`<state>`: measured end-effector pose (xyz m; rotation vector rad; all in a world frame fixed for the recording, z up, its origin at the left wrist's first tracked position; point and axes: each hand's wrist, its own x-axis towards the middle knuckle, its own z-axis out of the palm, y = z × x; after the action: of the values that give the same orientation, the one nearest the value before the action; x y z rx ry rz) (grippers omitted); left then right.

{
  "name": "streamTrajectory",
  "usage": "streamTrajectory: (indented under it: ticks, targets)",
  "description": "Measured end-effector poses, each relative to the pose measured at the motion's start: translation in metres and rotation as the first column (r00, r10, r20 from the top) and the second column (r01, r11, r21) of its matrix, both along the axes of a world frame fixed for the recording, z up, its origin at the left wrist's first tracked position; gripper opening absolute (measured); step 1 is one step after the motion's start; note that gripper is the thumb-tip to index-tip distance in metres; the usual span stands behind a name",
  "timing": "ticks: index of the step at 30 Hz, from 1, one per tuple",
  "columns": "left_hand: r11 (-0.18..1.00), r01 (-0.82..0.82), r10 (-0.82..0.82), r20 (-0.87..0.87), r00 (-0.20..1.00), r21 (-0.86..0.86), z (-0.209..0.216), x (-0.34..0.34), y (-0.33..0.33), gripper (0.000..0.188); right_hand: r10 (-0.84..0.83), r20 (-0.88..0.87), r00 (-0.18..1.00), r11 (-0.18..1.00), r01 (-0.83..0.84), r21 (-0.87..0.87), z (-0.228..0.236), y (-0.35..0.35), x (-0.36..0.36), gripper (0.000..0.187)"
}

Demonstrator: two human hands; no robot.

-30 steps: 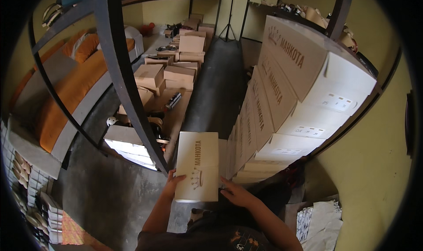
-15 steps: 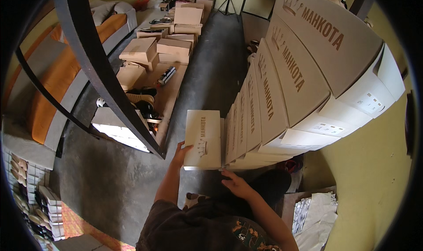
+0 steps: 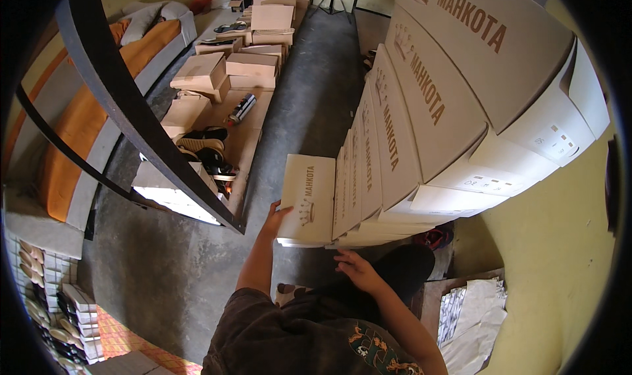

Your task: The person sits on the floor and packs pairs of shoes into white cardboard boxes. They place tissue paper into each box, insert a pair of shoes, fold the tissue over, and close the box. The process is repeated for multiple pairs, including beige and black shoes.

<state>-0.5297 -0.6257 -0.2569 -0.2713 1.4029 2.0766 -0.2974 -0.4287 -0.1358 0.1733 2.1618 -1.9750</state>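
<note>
A pale cardboard box [image 3: 318,207] with a printed crown stands low at the left side of a tall box stack [image 3: 428,102]. My left hand [image 3: 275,218] grips its left edge, thumb over the top face. The box's right edge lies against or very close to the stack's lower boxes. My right hand [image 3: 357,269] is just below the box's near right corner, fingers apart and holding nothing. Whether its fingertips touch the corner is hard to make out.
A dark metal post [image 3: 131,98] slants down on the left. Beyond it, brown boxes [image 3: 250,69], shoes and a spray can [image 3: 241,108] lie on a low platform. Stacked paper sheets [image 3: 471,319] lie at the lower right, shoes [image 3: 31,266] at the far left.
The box has moved slightly right and away from me, closing the gap to the stack. My left hand moved with it. The view has shifted a little too.
</note>
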Motion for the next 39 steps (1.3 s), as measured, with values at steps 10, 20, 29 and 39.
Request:
streamTrajectory:
  ticks: [10,20,29,39]
  targets:
    - [0.999,-0.02,0.02,0.003,1.0,-0.047,0.008,-0.007,0.006,0.066,-0.047,-0.015,0.999,0.995,0.046,-0.092,0.002,0.001,0.0,0.039]
    - [0.996,0.05,-0.048,0.034,0.998,-0.073,0.009,-0.012,0.007,0.067,-0.095,0.01,0.995,0.988,0.095,-0.121,0.004,0.0,0.001,0.037]
    - [0.978,0.059,-0.093,-0.163,0.982,-0.201,-0.006,-0.017,0.001,0.057,-0.097,0.019,0.995,0.986,0.098,-0.134,0.008,0.004,0.001,0.036]
    - [0.881,0.188,-0.471,-0.765,0.44,-0.434,0.148,0.148,0.019,0.022,-0.251,-0.288,0.924,0.957,0.282,0.07,0.104,0.015,0.063,0.039]
